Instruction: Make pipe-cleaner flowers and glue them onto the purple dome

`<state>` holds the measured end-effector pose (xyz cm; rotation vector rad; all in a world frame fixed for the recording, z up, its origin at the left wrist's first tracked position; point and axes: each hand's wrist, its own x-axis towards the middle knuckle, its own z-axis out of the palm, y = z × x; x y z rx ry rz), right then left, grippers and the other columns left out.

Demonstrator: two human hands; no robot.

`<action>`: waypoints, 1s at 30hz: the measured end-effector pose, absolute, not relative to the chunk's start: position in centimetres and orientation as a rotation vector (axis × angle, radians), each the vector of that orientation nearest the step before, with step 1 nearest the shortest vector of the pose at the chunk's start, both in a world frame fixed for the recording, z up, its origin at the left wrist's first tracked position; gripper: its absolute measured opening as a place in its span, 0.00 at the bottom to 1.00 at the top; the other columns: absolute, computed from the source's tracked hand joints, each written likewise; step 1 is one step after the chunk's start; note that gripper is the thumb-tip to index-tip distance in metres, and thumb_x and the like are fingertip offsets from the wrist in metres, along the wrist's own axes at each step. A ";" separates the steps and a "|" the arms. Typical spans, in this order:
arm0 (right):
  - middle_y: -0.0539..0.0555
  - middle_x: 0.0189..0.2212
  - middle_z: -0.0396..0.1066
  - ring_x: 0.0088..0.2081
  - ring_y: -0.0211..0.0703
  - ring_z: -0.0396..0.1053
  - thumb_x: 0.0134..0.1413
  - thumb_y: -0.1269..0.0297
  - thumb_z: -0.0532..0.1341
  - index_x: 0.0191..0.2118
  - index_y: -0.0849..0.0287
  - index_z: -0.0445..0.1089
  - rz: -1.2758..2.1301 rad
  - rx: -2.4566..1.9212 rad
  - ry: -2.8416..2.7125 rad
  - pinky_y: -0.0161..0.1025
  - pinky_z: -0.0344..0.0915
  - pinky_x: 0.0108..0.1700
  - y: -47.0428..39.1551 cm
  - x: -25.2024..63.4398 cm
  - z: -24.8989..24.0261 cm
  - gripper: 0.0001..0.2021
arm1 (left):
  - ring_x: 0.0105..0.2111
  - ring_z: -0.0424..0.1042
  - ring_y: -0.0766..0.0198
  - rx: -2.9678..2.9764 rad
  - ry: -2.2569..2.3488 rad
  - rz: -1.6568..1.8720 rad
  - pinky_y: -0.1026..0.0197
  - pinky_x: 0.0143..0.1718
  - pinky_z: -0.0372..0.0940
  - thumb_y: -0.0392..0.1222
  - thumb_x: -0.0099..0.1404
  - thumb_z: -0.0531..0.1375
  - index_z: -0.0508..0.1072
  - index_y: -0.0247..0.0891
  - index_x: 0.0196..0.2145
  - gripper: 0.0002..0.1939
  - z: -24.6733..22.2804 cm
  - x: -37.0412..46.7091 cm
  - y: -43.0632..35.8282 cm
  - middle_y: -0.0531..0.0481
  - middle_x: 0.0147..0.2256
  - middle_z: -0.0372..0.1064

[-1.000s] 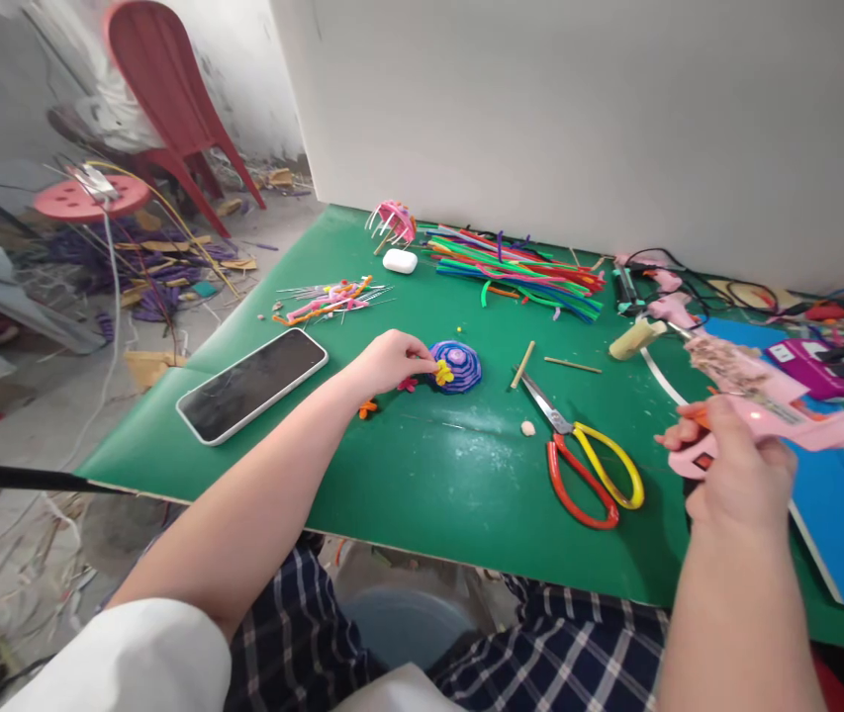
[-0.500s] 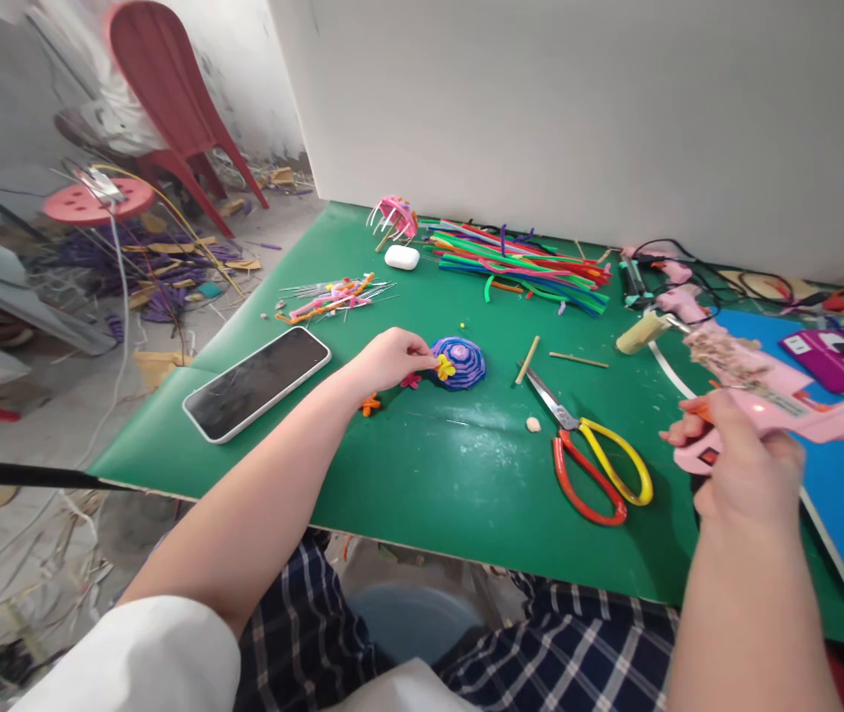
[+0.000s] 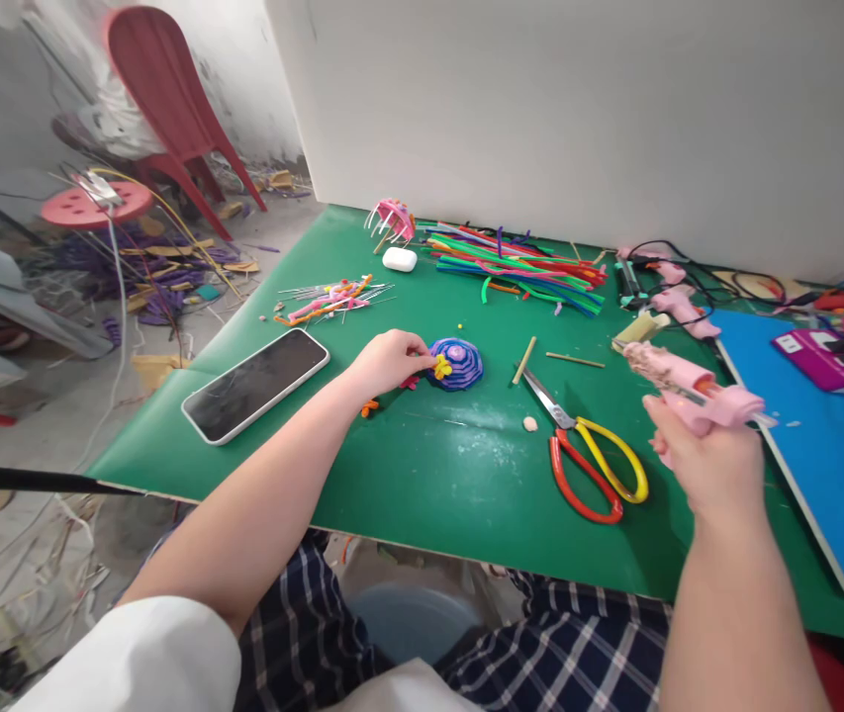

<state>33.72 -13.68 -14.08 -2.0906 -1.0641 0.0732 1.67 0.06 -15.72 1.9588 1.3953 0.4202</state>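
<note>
My left hand point(image 3: 392, 360) has its fingertips pinched on a small yellow flower point(image 3: 442, 367). The flower lies against the left edge of a purple and blue coiled dome point(image 3: 464, 363) on the table. A dark pink flower point(image 3: 410, 382) shows partly beneath those fingers, and an orange flower point(image 3: 369, 407) lies nearer me. In my right hand point(image 3: 718, 460) is a pink hot glue gun point(image 3: 678, 374), gripped by its handle, its nozzle pointing left near a pale yellowish cylinder point(image 3: 644, 330). Scissors point(image 3: 564, 420) with red and yellow handles lie between my hands.
A phone point(image 3: 256, 384) lies on the green table point(image 3: 422, 475) at left. Toward the back are a white case point(image 3: 399, 259), a pink spoked piece point(image 3: 394, 220) and a bundle of pipe cleaners point(image 3: 525, 267). A blue board point(image 3: 799, 425) and purple packet point(image 3: 826, 358) occupy the right.
My right hand has moved left and slightly up with the glue gun, whose nozzle has dropped toward the table. My left hand stays at the yellow flower.
</note>
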 end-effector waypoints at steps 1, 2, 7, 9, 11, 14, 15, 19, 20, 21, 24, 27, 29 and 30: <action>0.49 0.14 0.63 0.19 0.44 0.65 0.38 0.53 0.63 0.21 0.59 0.67 0.044 -2.205 -1.099 0.40 0.61 0.24 -13.7 33.9 -14.1 0.13 | 0.18 0.64 0.67 1.966 1.399 0.424 0.65 0.22 0.56 0.52 0.55 0.58 0.73 0.37 0.27 0.14 -15.7 1.6 0.1 0.54 0.18 0.67; 0.50 0.14 0.64 0.20 0.46 0.66 0.39 0.53 0.62 0.22 0.59 0.67 0.046 -2.289 -1.122 0.41 0.61 0.25 -13.7 34.0 -14.1 0.13 | 0.18 0.64 0.67 1.970 1.397 0.437 0.65 0.23 0.56 0.52 0.55 0.58 0.73 0.37 0.28 0.15 -15.7 1.4 0.2 0.54 0.19 0.68; 0.58 0.25 0.71 0.31 0.53 0.70 0.42 0.48 0.58 0.32 0.58 0.70 0.042 -2.464 -1.249 0.43 0.62 0.32 -13.9 34.5 -13.7 0.18 | 0.24 0.64 0.67 1.997 1.429 0.684 0.65 0.26 0.57 0.49 0.58 0.54 0.74 0.37 0.32 0.15 -15.2 0.7 0.6 0.53 0.26 0.70; 0.59 0.32 0.72 0.33 0.54 0.69 0.44 0.49 0.57 0.39 0.57 0.69 0.060 -2.501 -1.342 0.43 0.61 0.32 -14.0 34.7 -13.7 0.20 | 0.24 0.63 0.68 2.069 1.424 0.774 0.66 0.27 0.57 0.45 0.58 0.54 0.75 0.37 0.33 0.13 -14.9 0.7 0.2 0.53 0.26 0.70; 0.58 0.35 0.72 0.34 0.52 0.70 0.45 0.53 0.56 0.45 0.55 0.64 0.185 -2.480 -1.444 0.42 0.62 0.32 -14.2 34.8 -13.8 0.20 | 0.23 0.63 0.69 2.166 1.348 0.837 0.66 0.26 0.57 0.42 0.58 0.54 0.76 0.38 0.34 0.12 -14.7 0.9 -0.5 0.53 0.26 0.69; 0.55 0.37 0.71 0.36 0.49 0.70 0.46 0.56 0.56 0.49 0.54 0.61 0.326 -2.410 -1.501 0.41 0.62 0.35 -14.3 34.8 -14.2 0.22 | 0.23 0.65 0.69 2.337 1.209 0.829 0.66 0.28 0.59 0.37 0.58 0.52 0.76 0.37 0.35 0.13 -14.8 0.9 -1.4 0.52 0.26 0.71; 0.55 0.38 0.71 0.37 0.49 0.70 0.46 0.56 0.56 0.49 0.54 0.60 0.324 -2.401 -1.498 0.41 0.62 0.35 -14.3 34.8 -14.3 0.22 | 0.23 0.66 0.69 2.385 1.184 0.789 0.66 0.29 0.60 0.35 0.57 0.52 0.77 0.37 0.34 0.14 -14.8 0.8 -1.5 0.52 0.27 0.72; 0.56 0.40 0.71 0.37 0.50 0.70 0.47 0.51 0.56 0.49 0.54 0.59 0.335 -2.411 -1.511 0.41 0.62 0.35 -14.3 34.9 -14.5 0.23 | 0.26 0.71 0.66 2.496 1.160 0.589 0.65 0.32 0.62 0.33 0.55 0.51 0.78 0.38 0.35 0.17 -14.9 0.3 -1.6 0.51 0.28 0.75; 0.56 0.40 0.71 0.37 0.50 0.70 0.47 0.50 0.56 0.48 0.54 0.59 0.349 -2.422 -1.522 0.41 0.62 0.34 -14.3 35.0 -14.6 0.23 | 0.28 0.72 0.64 2.520 1.156 0.545 0.65 0.32 0.63 0.33 0.55 0.51 0.78 0.39 0.37 0.18 -14.9 0.2 -1.5 0.51 0.29 0.75; 0.56 0.40 0.71 0.38 0.51 0.70 0.46 0.49 0.56 0.48 0.54 0.60 0.357 -2.434 -1.533 0.41 0.62 0.34 -14.3 35.1 -14.7 0.23 | 0.30 0.72 0.63 2.546 1.153 0.509 0.64 0.33 0.63 0.33 0.55 0.51 0.78 0.39 0.38 0.18 -14.9 0.2 -1.5 0.50 0.30 0.76; 0.57 0.40 0.71 0.38 0.53 0.70 0.44 0.49 0.58 0.46 0.54 0.61 0.325 -2.468 -1.558 0.41 0.62 0.34 -14.2 35.6 -14.9 0.23 | 0.32 0.73 0.61 2.604 1.154 0.442 0.63 0.34 0.64 0.34 0.56 0.51 0.76 0.41 0.41 0.19 -14.9 0.3 -1.5 0.51 0.33 0.76; 0.56 0.40 0.71 0.38 0.53 0.69 0.44 0.48 0.57 0.46 0.54 0.62 0.307 -2.530 -1.562 0.41 0.61 0.34 -14.2 36.0 -15.1 0.24 | 0.33 0.73 0.62 2.631 1.162 0.400 0.63 0.35 0.64 0.35 0.57 0.50 0.75 0.44 0.43 0.20 -15.1 0.4 -1.6 0.52 0.34 0.76; 0.56 0.39 0.71 0.38 0.53 0.69 0.44 0.46 0.56 0.46 0.54 0.62 0.320 -2.572 -1.550 0.42 0.61 0.34 -14.2 36.2 -15.1 0.24 | 0.33 0.73 0.62 2.644 1.164 0.379 0.63 0.36 0.64 0.34 0.58 0.50 0.75 0.44 0.44 0.20 -15.2 0.5 -1.5 0.53 0.35 0.76; 0.56 0.39 0.71 0.38 0.53 0.69 0.45 0.45 0.55 0.45 0.54 0.62 0.341 -2.579 -1.540 0.41 0.61 0.35 -14.2 36.2 -15.1 0.24 | 0.34 0.73 0.62 2.650 1.163 0.369 0.63 0.36 0.64 0.34 0.58 0.50 0.75 0.44 0.44 0.20 -15.2 0.5 -1.5 0.53 0.35 0.76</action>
